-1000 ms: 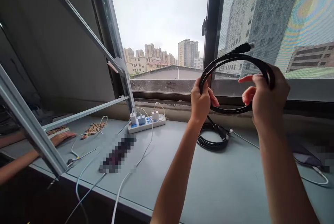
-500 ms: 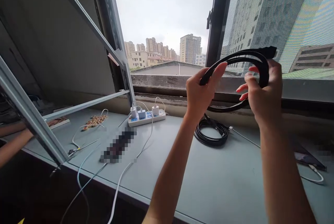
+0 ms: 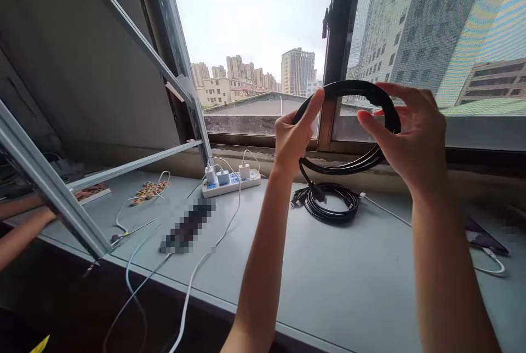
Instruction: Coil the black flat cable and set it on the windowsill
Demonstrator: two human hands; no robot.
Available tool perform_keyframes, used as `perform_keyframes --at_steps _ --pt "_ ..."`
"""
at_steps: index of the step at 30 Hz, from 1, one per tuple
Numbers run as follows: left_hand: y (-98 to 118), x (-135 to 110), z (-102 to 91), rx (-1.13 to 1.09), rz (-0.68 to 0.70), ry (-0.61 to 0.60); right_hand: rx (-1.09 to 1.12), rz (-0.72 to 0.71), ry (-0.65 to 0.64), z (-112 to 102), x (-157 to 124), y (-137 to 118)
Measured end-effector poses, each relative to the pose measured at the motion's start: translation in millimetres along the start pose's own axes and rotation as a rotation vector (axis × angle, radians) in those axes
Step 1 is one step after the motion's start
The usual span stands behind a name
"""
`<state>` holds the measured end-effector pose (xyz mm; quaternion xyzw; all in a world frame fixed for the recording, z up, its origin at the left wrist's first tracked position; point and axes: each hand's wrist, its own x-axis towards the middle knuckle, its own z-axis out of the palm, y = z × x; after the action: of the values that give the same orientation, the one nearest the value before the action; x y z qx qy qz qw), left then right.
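A coil of black cable (image 3: pixel 349 89) hangs in the air in front of the window. My left hand (image 3: pixel 293 136) is closed around its left side, with the thumb pressed along the loops. At the right side, my right hand (image 3: pixel 415 128) curves loosely about the loops, thumb inside the ring and fingers spread along the outer edge. From the lower left of the raised coil a black plug (image 3: pixel 318 193) dangles over a second coil of black cable (image 3: pixel 332 216), which lies on the table (image 3: pixel 341 282). Several dark connectors (image 3: pixel 299 197) show beside that second coil.
A white power strip (image 3: pixel 232 182) with several chargers stands near the window. A pixelated dark object (image 3: pixel 189 227) and white cables (image 3: pixel 205 257) lie left of my arms. A metal frame (image 3: pixel 53 183) rises at left, with another person's arm (image 3: pixel 28 235) behind it. A dark device (image 3: pixel 487 238) lies at right.
The coil has moved left and slightly down with my left hand. My right hand has shifted its hold along the loops. The black plug now hangs below the coil.
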<state>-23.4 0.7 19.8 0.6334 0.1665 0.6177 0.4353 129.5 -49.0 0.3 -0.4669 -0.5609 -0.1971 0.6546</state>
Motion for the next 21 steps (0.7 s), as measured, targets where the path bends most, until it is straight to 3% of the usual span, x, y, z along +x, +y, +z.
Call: perform_keyframes --at_steps 11,17,21 --pt "-1 0 -0.8 -0.092 -0.059 -0.123 0.007 0.073 0.147 -7 1 -4" --pt "-5 2 -4.9 -0.070 -0.019 -0.102 0.353 0.426 -0.023 -8 2 -8" --pt "-6 2 -5.5 -0.097 -0.014 -0.061 0.451 0.543 -0.109 -9 2 -10"
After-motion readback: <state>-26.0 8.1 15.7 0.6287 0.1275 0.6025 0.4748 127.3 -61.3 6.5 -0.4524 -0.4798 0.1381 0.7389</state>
